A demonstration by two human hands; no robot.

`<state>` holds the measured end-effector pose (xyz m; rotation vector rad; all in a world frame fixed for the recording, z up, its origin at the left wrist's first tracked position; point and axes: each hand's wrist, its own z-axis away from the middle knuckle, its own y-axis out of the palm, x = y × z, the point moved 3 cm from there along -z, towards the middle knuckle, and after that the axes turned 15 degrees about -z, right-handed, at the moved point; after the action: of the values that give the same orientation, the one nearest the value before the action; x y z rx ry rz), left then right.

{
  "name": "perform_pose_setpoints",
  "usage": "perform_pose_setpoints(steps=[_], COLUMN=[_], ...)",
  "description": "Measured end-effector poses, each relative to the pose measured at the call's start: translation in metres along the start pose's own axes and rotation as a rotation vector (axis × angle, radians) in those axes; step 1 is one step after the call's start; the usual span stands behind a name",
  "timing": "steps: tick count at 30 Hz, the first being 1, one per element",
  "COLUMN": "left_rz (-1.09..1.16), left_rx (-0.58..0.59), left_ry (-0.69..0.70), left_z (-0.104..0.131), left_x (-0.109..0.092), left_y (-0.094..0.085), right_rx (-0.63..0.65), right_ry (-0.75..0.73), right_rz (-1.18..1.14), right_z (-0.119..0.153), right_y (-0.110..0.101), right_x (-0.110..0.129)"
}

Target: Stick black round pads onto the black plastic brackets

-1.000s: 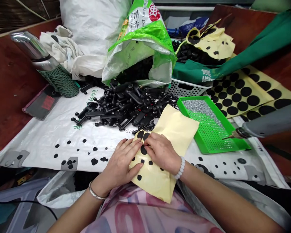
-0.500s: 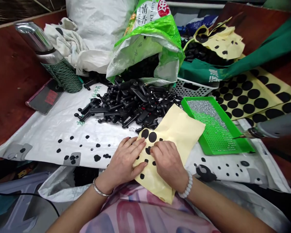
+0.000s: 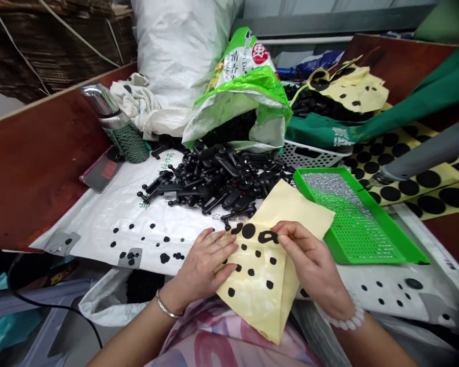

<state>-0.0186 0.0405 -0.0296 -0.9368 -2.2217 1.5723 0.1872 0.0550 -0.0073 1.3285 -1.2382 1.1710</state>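
Note:
My left hand (image 3: 206,261) lies flat with fingers stretched over the left side of a yellow backing sheet (image 3: 258,308). Small black dots and a few larger black discs (image 3: 248,231) are stuck to that sheet. At its upper right, the thumb and forefinger of my right hand (image 3: 315,262) pinch a black round sticker (image 3: 263,238) with cut-out holes. Its far edge is over the sheet; whether it still touches the paper I cannot tell. Beyond the sheet lies a heap of black plastic handle-like parts (image 3: 214,176).
On the right stands a green tray (image 3: 344,250) of small silvery screws, with a grey power screwdriver (image 3: 428,148) hanging above its far right edge. A green-white bag (image 3: 252,76), a perforated white basket (image 3: 309,155), a steel flask (image 3: 124,132) and a phone (image 3: 101,171) stand farther back.
My right hand has moved right and up from the middle of the sheet, with the holed black sticker now in its pinch. My left hand stays on the sheet. The view has shifted.

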Motion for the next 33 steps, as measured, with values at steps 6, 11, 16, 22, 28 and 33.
perform_pose_setpoints(steps=[6,11,16,22,28,33], left_rz=[0.181,0.439,0.165,-0.276,-0.182,-0.015], left_rx=[-0.183,-0.147,-0.162,0.201,0.223,0.076], left_ry=[-0.134,-0.447,-0.395,-0.267,-0.281,-0.311], left_z=[-0.016,-0.044,-0.078,-0.122,-0.14,-0.116], left_x=[0.02,0.038,0.036,0.013,0.023,0.026], left_y=[-0.015,-0.023,-0.032,-0.009,-0.003,-0.025], right_rx=[-0.047,-0.06,-0.06,-0.055,-0.064,-0.092], right_ry=[0.081,0.134,0.139,0.081,0.084,0.064], right_rz=[-0.139,-0.212,-0.232,-0.218,-0.288,-0.415], right_z=[-0.002,0.001,0.006,0.008,0.01,0.001], right_y=[-0.003,-0.009,-0.016,-0.015,-0.016,-0.027], right_x=[-0.006,-0.021,-0.03,-0.027,-0.026,-0.013])
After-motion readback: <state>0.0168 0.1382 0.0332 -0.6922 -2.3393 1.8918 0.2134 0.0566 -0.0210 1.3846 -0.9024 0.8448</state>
